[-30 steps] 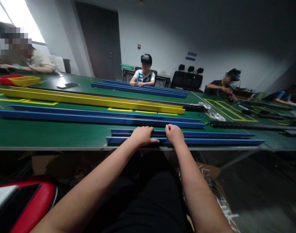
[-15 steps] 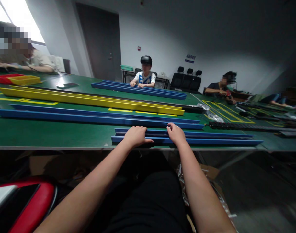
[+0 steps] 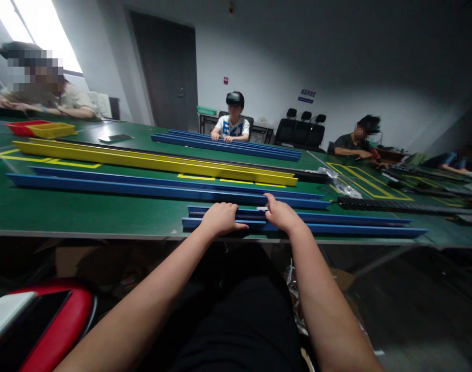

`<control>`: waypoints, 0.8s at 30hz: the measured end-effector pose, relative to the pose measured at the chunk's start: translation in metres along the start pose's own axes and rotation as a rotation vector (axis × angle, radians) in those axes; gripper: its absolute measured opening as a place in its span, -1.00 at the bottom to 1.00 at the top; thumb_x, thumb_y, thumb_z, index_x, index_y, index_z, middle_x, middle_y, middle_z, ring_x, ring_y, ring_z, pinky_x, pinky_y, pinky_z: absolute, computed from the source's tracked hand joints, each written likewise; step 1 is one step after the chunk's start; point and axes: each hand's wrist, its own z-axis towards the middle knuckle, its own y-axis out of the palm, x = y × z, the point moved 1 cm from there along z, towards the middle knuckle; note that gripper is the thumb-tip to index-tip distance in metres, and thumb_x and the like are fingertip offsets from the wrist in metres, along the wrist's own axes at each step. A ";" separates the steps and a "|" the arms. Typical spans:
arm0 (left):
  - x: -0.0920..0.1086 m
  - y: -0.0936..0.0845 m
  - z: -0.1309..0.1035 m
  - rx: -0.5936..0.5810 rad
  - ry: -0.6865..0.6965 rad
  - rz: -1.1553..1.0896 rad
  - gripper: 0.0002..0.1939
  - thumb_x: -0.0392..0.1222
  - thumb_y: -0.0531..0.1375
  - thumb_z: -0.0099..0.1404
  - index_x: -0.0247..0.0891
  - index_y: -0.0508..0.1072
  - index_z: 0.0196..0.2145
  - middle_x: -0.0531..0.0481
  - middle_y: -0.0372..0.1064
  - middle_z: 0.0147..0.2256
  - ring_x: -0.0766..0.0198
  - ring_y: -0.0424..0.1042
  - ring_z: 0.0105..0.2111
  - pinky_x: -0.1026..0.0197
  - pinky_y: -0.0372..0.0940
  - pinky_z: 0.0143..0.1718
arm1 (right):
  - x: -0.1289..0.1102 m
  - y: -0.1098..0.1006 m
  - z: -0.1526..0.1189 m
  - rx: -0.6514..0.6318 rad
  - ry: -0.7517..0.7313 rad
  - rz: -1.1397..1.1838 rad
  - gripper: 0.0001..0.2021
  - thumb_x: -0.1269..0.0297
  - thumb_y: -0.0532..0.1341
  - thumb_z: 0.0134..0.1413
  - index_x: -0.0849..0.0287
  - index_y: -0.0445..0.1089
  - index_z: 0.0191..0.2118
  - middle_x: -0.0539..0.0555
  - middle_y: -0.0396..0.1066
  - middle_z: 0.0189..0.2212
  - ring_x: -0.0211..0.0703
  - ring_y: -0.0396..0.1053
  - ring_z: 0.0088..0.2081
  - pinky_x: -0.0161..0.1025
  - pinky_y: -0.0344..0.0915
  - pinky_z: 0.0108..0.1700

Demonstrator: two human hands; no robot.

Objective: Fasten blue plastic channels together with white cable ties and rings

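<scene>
Red tray (image 3: pixel 19 129), contents unclear; left fingers (image 3: pixel 229 207) clamp blue channel (image 3: pixel 344 228), right fingers (image 3: pixel 273 203) white piece (image 3: pixel 262 208).

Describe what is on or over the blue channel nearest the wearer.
The left hand rests on the blue channel; the right hand is over it, holding a small white item. Both hands cover stretches of the channel, so anything beneath cannot be seen.

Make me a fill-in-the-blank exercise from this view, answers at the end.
1. The left hand rests on the nearest channel, which is coloured ____.
2. A small white piece pokes out from the ____ hand.
3. Beside the yellow tray sits a ____ tray.
4. The tabletop is ____.

Answers: blue; right; red; green
</scene>
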 end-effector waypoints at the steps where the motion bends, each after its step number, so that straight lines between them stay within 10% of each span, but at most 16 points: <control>1: 0.000 0.000 0.000 0.004 0.001 0.000 -0.23 0.52 0.03 0.06 -0.23 0.44 -0.15 -0.22 0.48 -0.18 -0.06 0.44 -0.17 0.02 0.23 -0.15 | 0.002 0.002 0.002 -0.004 -0.005 0.037 -0.45 0.36 0.11 0.10 0.14 0.10 0.24 0.13 0.50 -0.21 -0.08 0.43 -0.23 -0.26 0.22 -0.17; 10: -0.001 0.001 0.001 0.002 -0.011 -0.007 -0.23 0.53 0.03 0.05 -0.22 0.43 -0.14 -0.20 0.48 -0.17 -0.06 0.44 -0.14 0.03 0.23 -0.12 | 0.028 0.026 0.018 0.447 0.174 0.175 -0.76 0.21 0.14 0.12 0.11 0.40 -0.11 0.15 0.42 -0.14 -0.06 0.33 -0.09 -0.16 0.19 -0.01; 24: 0.000 -0.003 0.000 -0.026 -0.033 -0.017 -0.25 0.52 0.05 0.04 -0.21 0.44 -0.16 -0.20 0.48 -0.16 -0.05 0.44 -0.13 0.03 0.23 -0.10 | 0.034 0.026 0.017 0.380 0.413 0.356 -0.76 0.05 0.18 0.03 0.12 0.37 -0.33 0.00 0.42 -0.46 -0.21 0.30 -0.45 -0.31 0.13 -0.37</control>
